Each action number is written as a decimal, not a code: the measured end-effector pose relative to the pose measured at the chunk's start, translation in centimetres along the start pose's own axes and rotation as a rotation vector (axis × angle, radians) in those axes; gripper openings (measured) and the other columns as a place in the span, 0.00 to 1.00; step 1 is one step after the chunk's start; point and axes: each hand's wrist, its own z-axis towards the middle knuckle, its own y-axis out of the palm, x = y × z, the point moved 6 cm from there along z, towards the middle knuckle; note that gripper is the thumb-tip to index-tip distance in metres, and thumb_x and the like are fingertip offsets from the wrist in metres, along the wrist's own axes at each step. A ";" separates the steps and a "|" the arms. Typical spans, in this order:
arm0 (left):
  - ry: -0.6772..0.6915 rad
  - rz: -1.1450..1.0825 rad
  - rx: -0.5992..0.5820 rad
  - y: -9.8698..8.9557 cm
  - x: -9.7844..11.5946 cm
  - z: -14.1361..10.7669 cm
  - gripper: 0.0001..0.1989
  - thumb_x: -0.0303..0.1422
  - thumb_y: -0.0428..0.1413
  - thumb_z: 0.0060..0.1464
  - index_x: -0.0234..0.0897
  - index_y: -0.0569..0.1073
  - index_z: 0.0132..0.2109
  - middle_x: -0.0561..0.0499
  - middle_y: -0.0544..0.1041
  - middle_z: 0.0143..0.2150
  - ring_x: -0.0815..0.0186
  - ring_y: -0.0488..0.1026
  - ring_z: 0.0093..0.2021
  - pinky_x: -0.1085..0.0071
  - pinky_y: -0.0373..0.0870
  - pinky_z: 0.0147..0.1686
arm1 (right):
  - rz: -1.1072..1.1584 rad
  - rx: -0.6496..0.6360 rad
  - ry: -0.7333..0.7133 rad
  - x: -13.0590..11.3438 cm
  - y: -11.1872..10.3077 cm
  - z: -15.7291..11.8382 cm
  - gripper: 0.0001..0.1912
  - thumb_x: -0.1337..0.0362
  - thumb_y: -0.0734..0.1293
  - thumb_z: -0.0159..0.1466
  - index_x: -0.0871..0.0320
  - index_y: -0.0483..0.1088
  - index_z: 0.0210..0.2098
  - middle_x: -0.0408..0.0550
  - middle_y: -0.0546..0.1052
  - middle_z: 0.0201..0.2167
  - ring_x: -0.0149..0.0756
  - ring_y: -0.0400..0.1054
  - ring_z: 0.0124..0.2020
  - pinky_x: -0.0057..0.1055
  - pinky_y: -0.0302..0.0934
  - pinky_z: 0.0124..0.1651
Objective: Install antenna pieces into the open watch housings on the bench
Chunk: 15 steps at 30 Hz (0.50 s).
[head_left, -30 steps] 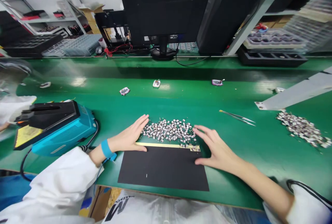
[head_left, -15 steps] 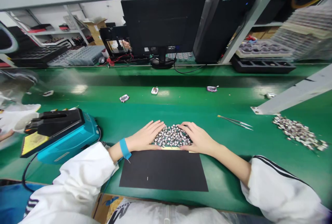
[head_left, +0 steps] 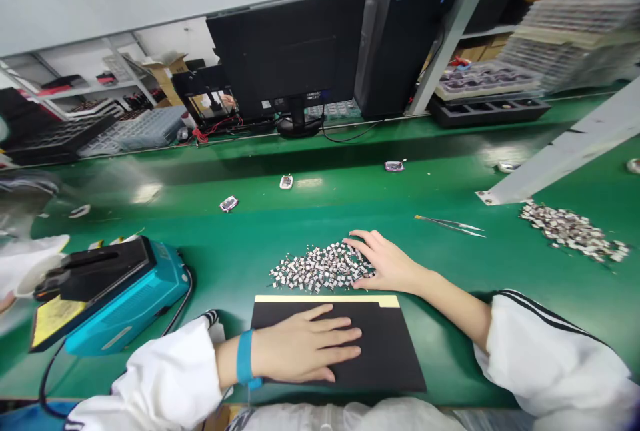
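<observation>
Head view: green bench (head_left: 310, 218) seen from above
Left hand (head_left: 300, 351): open, fingers lying flat on a black mat (head_left: 390, 358), lower middle of the frame
Right hand (head_left: 385, 263): open, fingers curved, touching the pile's right edge
Pile of metal parts (head_left: 320, 268): mid-frame, just above the mat, left of the right hand
Nearby: tweezers (head_left: 450, 226) and a second pile (head_left: 573, 231), both right of the right hand

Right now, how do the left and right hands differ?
The left hand lies flat on the black sheet, while the right hand curls against the heap of small metal parts. The left wrist wears a blue band; the right has none. Both hands are bare and palm down.
</observation>
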 end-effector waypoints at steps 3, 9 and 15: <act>0.020 -0.028 0.000 0.0 -0.4 0.5 0.23 0.39 0.35 0.59 0.37 0.48 0.60 0.52 0.48 0.62 0.66 0.42 0.62 0.63 0.37 0.62 | -0.001 0.013 0.007 -0.6 0.1 0.3 0.39 0.45 0.64 0.50 0.59 0.54 0.55 0.55 0.57 0.53 0.47 0.54 0.49 0.44 0.55 0.50; -0.040 -0.064 0.059 -0.3 -1.5 0.5 0.25 0.42 0.38 0.58 0.37 0.48 0.60 0.50 0.50 0.62 0.64 0.43 0.62 0.61 0.40 0.61 | -0.005 0.015 0.014 -1.0 0.3 0.5 0.40 0.47 0.66 0.49 0.58 0.52 0.55 0.54 0.57 0.54 0.45 0.54 0.49 0.43 0.56 0.51; -0.015 -0.064 0.105 -0.3 -1.8 0.4 0.26 0.42 0.40 0.57 0.37 0.49 0.60 0.50 0.52 0.61 0.64 0.45 0.62 0.63 0.41 0.61 | 0.012 0.026 -0.001 -1.1 0.6 0.5 0.36 0.48 0.63 0.52 0.59 0.53 0.55 0.55 0.57 0.53 0.47 0.54 0.49 0.45 0.55 0.50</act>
